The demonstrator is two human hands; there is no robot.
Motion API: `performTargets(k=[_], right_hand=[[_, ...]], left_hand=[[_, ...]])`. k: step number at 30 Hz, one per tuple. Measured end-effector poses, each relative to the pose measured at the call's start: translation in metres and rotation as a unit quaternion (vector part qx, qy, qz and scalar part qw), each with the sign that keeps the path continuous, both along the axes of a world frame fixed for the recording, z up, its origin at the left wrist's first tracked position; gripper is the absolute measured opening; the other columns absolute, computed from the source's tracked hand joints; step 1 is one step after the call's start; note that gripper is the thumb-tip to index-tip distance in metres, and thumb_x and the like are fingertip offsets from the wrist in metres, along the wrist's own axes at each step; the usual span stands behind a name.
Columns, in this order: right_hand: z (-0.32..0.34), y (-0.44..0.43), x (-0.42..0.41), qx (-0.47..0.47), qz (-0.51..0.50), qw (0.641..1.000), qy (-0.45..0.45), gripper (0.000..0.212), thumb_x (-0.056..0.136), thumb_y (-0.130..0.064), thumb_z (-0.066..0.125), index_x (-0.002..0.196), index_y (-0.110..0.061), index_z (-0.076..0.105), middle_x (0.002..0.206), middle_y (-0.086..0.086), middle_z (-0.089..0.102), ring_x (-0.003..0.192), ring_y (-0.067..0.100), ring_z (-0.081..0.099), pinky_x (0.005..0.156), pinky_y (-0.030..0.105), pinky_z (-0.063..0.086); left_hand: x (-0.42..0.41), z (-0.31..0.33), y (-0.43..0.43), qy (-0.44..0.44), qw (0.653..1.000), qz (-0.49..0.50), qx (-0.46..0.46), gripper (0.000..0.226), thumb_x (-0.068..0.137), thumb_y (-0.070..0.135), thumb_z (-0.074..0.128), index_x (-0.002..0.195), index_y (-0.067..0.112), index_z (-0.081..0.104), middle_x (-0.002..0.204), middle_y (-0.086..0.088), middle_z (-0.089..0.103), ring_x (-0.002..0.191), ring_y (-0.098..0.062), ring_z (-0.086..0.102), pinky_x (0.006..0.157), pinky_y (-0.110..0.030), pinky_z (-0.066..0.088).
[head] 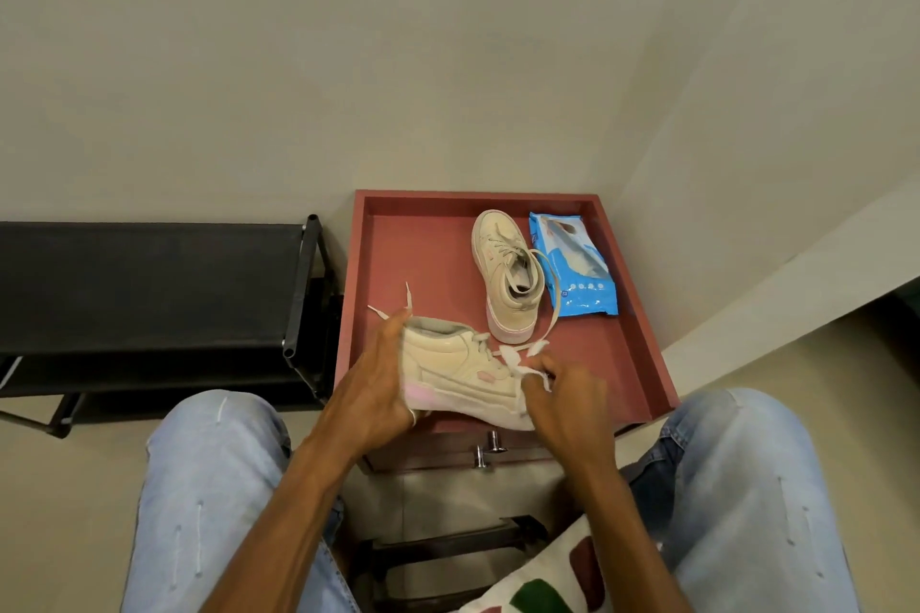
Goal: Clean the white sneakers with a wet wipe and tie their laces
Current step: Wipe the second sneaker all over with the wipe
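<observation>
A white sneaker (460,371) with a pink heel patch lies on its side at the near edge of the red cabinet top (418,264). My left hand (376,378) grips its heel end. My right hand (565,396) is at the toe end and pinches a white wet wipe (517,361) against the shoe. Loose laces stick out past my left hand. The second sneaker (508,279) stands upright farther back, its lace trailing loose. A blue wet-wipe pack (577,264) lies just right of it.
The red top has a raised rim, and drawer knobs (488,450) show below its near edge. A black shoe rack (154,294) stands to the left. My knees in light jeans flank the cabinet. A patterned cushion (557,577) lies at the bottom. Walls close in behind and right.
</observation>
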State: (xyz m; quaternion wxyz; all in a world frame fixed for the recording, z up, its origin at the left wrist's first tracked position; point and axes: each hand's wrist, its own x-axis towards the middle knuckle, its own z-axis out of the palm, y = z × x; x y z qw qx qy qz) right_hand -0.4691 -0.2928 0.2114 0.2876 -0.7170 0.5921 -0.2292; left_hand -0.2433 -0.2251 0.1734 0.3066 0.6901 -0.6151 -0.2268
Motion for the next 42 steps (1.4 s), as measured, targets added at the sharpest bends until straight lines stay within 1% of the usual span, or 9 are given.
performTargets(k=[6,11,14,19,23,29,32,36,42], right_hand=[[0.003,0.035,0.071,-0.103,0.063,0.986,-0.114,0.027,0.085,-0.002,0.058,0.107,-0.015,0.068,0.106,-0.006,0.061,0.098,0.006,0.057,0.088,0.022,0.047],[0.005,0.044,0.117,-0.169,0.126,0.976,-0.05,0.028,0.091,-0.005,0.055,0.117,-0.011,0.064,0.113,0.002,0.058,0.103,0.014,0.051,0.09,0.015,0.04],[0.005,0.042,0.116,-0.207,0.139,0.968,0.022,0.032,0.085,-0.003,0.063,0.115,-0.012,0.066,0.115,0.004,0.06,0.103,0.018,0.052,0.081,0.021,0.047],[-0.015,0.024,0.076,-0.218,0.004,0.975,-0.03,0.03,0.082,0.002,0.056,0.106,-0.007,0.072,0.111,0.009,0.066,0.102,0.026,0.061,0.088,0.035,0.052],[-0.018,0.017,0.071,-0.208,-0.036,0.976,-0.048,0.032,0.082,0.006,0.056,0.107,-0.003,0.072,0.102,0.009,0.069,0.094,0.025,0.063,0.088,0.026,0.049],[0.007,0.029,0.122,-0.214,0.096,0.971,0.04,0.037,0.083,-0.001,0.064,0.119,-0.009,0.067,0.111,0.007,0.065,0.099,0.023,0.054,0.079,0.027,0.049],[0.013,0.029,0.141,-0.229,0.169,0.957,0.064,0.034,0.091,-0.005,0.06,0.125,-0.008,0.061,0.107,0.006,0.063,0.093,0.022,0.051,0.074,0.031,0.054],[0.002,0.031,0.138,-0.215,0.215,0.948,0.093,0.043,0.1,-0.013,0.045,0.143,-0.013,0.041,0.118,0.001,0.055,0.101,0.017,0.047,0.082,0.029,0.051],[0.007,0.038,0.114,-0.221,0.202,0.952,0.068,0.033,0.089,-0.011,0.058,0.121,-0.013,0.063,0.117,-0.004,0.06,0.1,0.015,0.047,0.074,0.022,0.049]], left_hand=[[-0.005,0.005,-0.003,0.089,0.995,0.024,0.027,0.12,0.072,0.02,0.086,0.159,0.029,0.002,0.152,0.005,0.04,0.119,-0.007,0.052,0.092,-0.02,0.041],[-0.006,0.011,0.002,0.147,0.989,-0.007,-0.028,0.087,0.093,0.038,0.069,0.157,0.033,0.009,0.151,0.023,0.032,0.134,0.019,0.035,0.107,-0.004,0.032],[-0.005,0.014,0.001,0.151,0.988,0.016,-0.011,0.09,0.092,0.034,0.072,0.151,0.046,0.004,0.144,0.029,0.032,0.121,0.027,0.039,0.094,0.005,0.031],[-0.001,0.003,-0.004,0.109,0.993,0.028,0.023,0.122,0.07,0.019,0.086,0.155,0.037,0.002,0.146,0.009,0.044,0.116,-0.012,0.058,0.088,-0.02,0.047],[-0.003,0.001,-0.006,0.102,0.994,0.026,0.017,0.123,0.069,0.022,0.087,0.155,0.039,0.0,0.142,0.013,0.042,0.115,-0.011,0.058,0.092,-0.025,0.048],[-0.004,0.001,-0.003,0.137,0.99,0.043,0.008,0.108,0.089,0.03,0.076,0.158,0.031,-0.007,0.151,0.013,0.035,0.122,0.001,0.048,0.087,0.003,0.036],[-0.01,0.012,-0.005,0.13,0.989,0.075,0.004,0.092,0.099,0.03,0.064,0.149,0.033,-0.013,0.152,0.008,0.034,0.136,-0.008,0.044,0.101,-0.005,0.032],[-0.007,0.008,-0.005,0.14,0.988,0.056,-0.016,0.102,0.092,0.039,0.069,0.155,0.031,-0.011,0.148,0.045,-0.006,0.139,0.015,0.014,0.117,-0.009,0.02],[-0.002,0.006,-0.002,0.141,0.989,0.013,-0.03,0.092,0.093,0.028,0.073,0.156,0.045,0.008,0.157,0.03,0.025,0.141,0.012,0.032,0.108,-0.003,0.029]])
